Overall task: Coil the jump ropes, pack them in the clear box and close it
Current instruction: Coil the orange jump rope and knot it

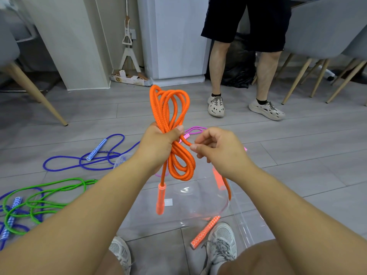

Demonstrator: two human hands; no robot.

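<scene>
Now the left hand (158, 143) is clenching the coiled orange jump rope (168, 104) mid-bundle, loops above and below the fist; the right hand (220, 149) is pinching its strand alongside, above the clear box (243, 223).

The orange rope (168, 108) has a handle (205, 232) with an orange and white diamond pattern. On the left, the far blue rope (117, 134) has a blue and white patterned grip (96, 149), and the near rope (78, 178) is green.
</scene>
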